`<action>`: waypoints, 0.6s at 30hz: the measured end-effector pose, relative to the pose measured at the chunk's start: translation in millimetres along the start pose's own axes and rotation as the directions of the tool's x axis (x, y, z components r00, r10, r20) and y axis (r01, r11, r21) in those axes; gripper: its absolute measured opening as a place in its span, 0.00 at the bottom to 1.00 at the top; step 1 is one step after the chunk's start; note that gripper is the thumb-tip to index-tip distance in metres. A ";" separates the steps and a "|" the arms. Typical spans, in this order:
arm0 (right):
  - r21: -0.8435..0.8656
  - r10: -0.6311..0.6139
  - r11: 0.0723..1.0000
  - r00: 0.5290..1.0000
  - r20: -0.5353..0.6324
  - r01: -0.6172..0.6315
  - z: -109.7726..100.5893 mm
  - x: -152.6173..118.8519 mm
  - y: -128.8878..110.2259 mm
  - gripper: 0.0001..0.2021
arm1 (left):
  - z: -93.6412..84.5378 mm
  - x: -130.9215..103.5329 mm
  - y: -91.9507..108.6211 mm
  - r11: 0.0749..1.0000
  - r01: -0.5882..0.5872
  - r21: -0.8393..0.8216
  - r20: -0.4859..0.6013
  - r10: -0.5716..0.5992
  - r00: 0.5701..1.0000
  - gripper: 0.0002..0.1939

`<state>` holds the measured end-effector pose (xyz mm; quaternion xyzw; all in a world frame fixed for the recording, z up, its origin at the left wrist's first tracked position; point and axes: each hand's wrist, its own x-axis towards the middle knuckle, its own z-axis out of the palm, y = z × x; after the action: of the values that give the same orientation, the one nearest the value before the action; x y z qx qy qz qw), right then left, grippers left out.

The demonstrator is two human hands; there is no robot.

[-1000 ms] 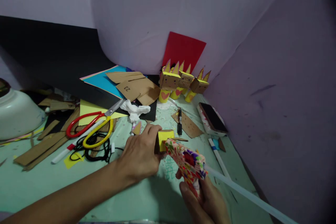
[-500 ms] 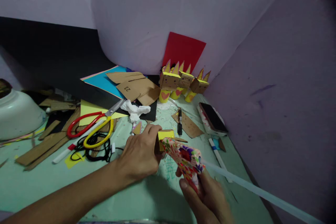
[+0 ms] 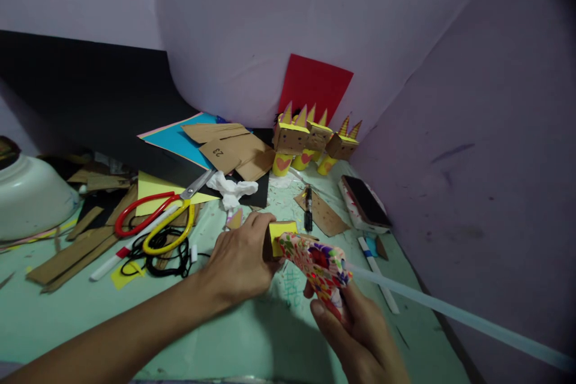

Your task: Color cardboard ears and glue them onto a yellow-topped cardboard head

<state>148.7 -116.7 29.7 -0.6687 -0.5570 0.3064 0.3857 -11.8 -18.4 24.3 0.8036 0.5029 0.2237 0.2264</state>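
My left hand [image 3: 243, 258] is closed around a small cardboard box [image 3: 281, 229] with a yellow top, held just over the table. The fingers on its far side are hidden. In my right hand [image 3: 355, 330] is a hot glue gun [image 3: 319, 267] wrapped in flower-patterned covering, its nozzle end at the yellow face of the box. A long translucent glue stick [image 3: 450, 311] runs out of the gun's back toward the lower right. A small red light shows on the gun. Beyond my hands stand several cardboard figures [image 3: 292, 139] with yellow bodies, hearts and pointed horns.
Scissors [image 3: 168, 222] with red and yellow handles lie at left, beside black cord [image 3: 173, 258] and cardboard strips [image 3: 74, 255]. A black marker [image 3: 308, 209] lies on a cardboard piece. A phone [image 3: 365, 199] rests at right near the wall, with a white pen [image 3: 378, 276] closer in.
The glue gun and my right hand have shifted slightly right. The box in my left hand has moved a little left and up. Everything else on the table stays put.
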 end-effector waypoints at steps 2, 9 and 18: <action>0.027 0.011 1.000 1.000 0.007 -0.011 -1.9 1.9 -0.3 0.12 | -0.8 1.4 -0.4 1.000 0.002 -0.010 0.003 -0.002 1.000 0.21; 0.195 0.052 0.978 0.992 0.111 -0.073 -16.7 17.8 0.0 0.10 | -7.9 7.6 -4.3 0.994 0.113 -0.006 0.114 -0.112 0.987 0.21; 0.668 0.072 0.740 0.997 0.033 -0.076 -25.2 41.0 1.5 0.16 | -13.7 12.1 -9.2 0.982 0.186 -0.019 0.168 -0.180 0.969 0.31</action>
<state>178.5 -81.0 42.2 -0.5070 -0.3841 0.5022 0.5858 -21.6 -1.9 31.4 0.7656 0.5504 0.1427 0.3010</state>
